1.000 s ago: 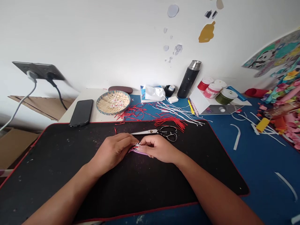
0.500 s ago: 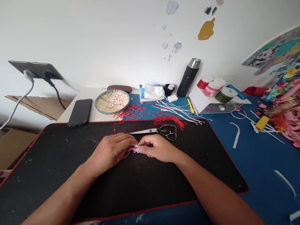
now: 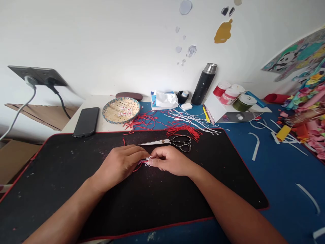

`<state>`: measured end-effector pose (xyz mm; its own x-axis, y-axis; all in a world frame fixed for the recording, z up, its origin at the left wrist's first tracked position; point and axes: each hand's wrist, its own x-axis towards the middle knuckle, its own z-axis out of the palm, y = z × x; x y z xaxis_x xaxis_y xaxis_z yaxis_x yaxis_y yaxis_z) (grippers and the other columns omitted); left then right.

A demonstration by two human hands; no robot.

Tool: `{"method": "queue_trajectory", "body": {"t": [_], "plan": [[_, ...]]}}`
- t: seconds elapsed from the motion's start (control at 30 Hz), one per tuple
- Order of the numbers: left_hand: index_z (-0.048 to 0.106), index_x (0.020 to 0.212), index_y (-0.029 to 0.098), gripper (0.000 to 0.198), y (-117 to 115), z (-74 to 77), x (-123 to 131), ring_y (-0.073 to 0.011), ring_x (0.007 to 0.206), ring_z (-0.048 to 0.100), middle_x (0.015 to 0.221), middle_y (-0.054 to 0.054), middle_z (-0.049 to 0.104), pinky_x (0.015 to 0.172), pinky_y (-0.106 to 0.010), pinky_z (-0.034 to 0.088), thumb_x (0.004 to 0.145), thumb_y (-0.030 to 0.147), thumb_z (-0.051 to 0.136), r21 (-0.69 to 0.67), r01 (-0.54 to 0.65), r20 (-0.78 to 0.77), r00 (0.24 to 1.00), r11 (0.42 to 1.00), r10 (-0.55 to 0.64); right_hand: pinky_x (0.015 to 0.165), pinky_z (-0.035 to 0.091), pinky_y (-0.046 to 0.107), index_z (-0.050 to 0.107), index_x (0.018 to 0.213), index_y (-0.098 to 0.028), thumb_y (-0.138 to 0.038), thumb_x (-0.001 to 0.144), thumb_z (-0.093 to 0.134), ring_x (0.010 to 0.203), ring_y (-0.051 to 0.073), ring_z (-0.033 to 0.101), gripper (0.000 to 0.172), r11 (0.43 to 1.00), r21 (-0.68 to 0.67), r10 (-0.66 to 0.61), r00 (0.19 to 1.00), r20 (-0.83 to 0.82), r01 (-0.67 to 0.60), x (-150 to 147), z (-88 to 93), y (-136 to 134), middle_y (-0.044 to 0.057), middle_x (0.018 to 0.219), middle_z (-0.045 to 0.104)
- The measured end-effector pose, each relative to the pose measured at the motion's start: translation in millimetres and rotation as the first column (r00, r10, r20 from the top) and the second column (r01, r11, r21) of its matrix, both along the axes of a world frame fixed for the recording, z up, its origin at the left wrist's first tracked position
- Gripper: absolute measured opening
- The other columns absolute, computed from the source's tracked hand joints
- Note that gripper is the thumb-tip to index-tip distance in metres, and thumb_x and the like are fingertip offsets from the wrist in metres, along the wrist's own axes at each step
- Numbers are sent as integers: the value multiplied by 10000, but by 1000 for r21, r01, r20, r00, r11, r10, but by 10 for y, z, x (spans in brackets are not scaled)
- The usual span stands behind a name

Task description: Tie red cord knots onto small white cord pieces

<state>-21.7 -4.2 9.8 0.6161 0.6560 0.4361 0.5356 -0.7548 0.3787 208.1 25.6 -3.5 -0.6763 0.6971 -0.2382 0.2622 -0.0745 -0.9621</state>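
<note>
Pinching here, both hands low over the black mat (image 3: 152, 203) on the table (image 3: 279, 162). My left hand (image 3: 122, 166) comes in from the left, fingertips closed in a tight grip on the little white bow (image 3: 147, 161). My right hand (image 3: 171, 162) meets it from the other side, thumb and forefinger clamped on the same bow, the other fingers curled under. The two grips are touching, nail to nail, with the bow caught between them just above the mat. A thin red cord (image 3: 137, 167) trails out from under my left fingertips and curves down onto the mat. Something pinkish shows right by the bow, too small to make out.

Just beyond my knuckles lie the scissors (image 3: 172, 141), flat on the mat, blades pointing left, black handles to the right, near my right hand but not touching it. Past them, a bundle of red strings (image 3: 185, 130) spills over the mat's far edge, with white strings (image 3: 193, 119) fanned out beside it on the blue table. Further left sit a woven basket (image 3: 121, 110) and a dark phone (image 3: 86, 122), face down or switched off, I cannot tell which. At the wall stand a tissue pack (image 3: 164, 99) and a black flask (image 3: 204, 84), upright.
</note>
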Motion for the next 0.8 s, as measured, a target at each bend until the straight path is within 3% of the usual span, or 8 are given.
{"method": "queue_trajectory", "body": {"t": [0.4,0.57,0.8], "plan": [[715,1139,194,258,-3,92,-3,-222,853,750,997,-73,803,720,-311,551,1074,183,466,29,49,-44,998,998,-47,534,367,222,691,861,-164,-466,897,747,567,91,501,310,1000,-21,2,1000,-2,-2,2,-2,8,-43,664,571],[702,1144,198,246,-1,49,-25,-217,846,751,1000,-69,800,724,-312,550,1060,150,476,22,46,-64,997,999,-45,528,367,219,692,866,-163,-411,922,720,561,89,500,255,1000,-16,6,1000,4,-6,8,-15,10,-41,660,570],[693,1123,203,222,4,-35,-31,-210,834,754,970,-56,795,719,-299,547,1018,106,524,23,15,-38,999,1000,-14,505,354,221,679,865,-164,-484,915,717,543,92,483,327,1000,-14,4,1000,-25,-4,9,-39,9,-49,636,547]]}}
